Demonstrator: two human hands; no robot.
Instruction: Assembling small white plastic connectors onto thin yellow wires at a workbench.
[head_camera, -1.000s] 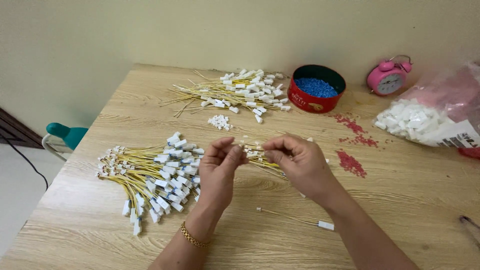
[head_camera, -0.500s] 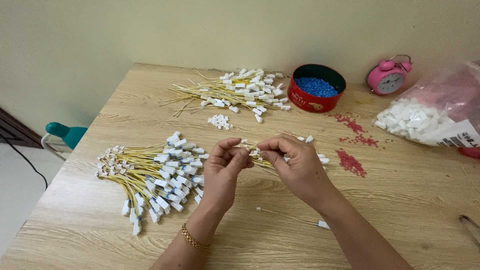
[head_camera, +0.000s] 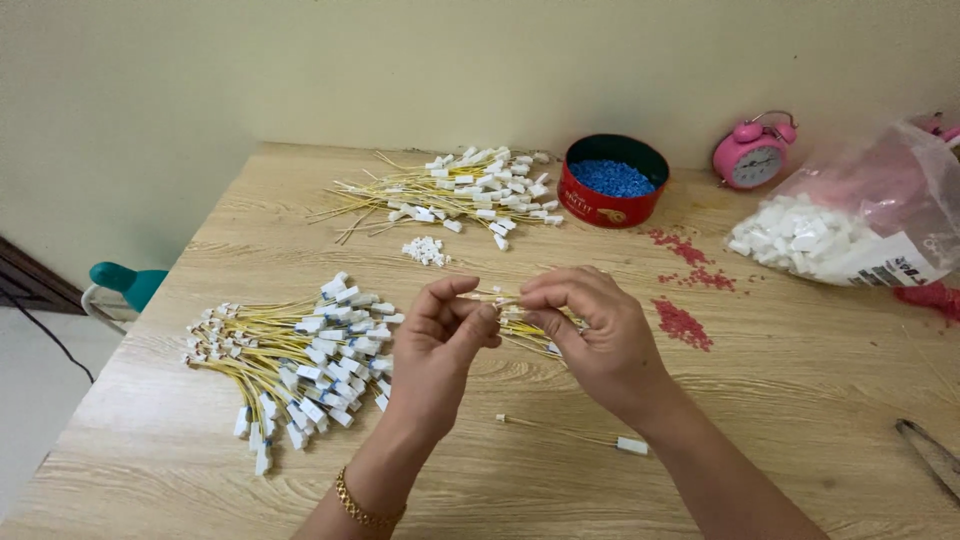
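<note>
- A teal chair (head_camera: 128, 285) shows past the left edge of the wooden table (head_camera: 800, 400).
- A bundle of finished yellow wires (head_camera: 295, 355) with white connectors on the ends lies on the table, just left of the left hand.
- The left hand (head_camera: 440, 345), with a gold bracelet (head_camera: 362, 508) on its wrist, is raised above the table with thumb and fingertips pinched on the end of a thin yellow wire (head_camera: 500, 297).
- A second heap of yellow wires (head_camera: 450, 195) lies further back, with a small cluster of loose white connectors (head_camera: 425, 250) in front of it.
- The right hand (head_camera: 590, 330) meets the left over the middle of the table, its fingers pinched on the same wire from the other side (a few more wires (head_camera: 530, 338) lie under the palm).
- A single wire with a white plug (head_camera: 580, 437) lies on the table near the right wrist.
- A red round tin of blue bits (head_camera: 612, 182) stands at the back.
- Red granules (head_camera: 683, 323) are scattered to the right of the hands.
- A pink alarm clock (head_camera: 755, 155) stands by the wall.
- A plastic bag of white connectors (head_camera: 850, 225) lies at the far right.
</note>
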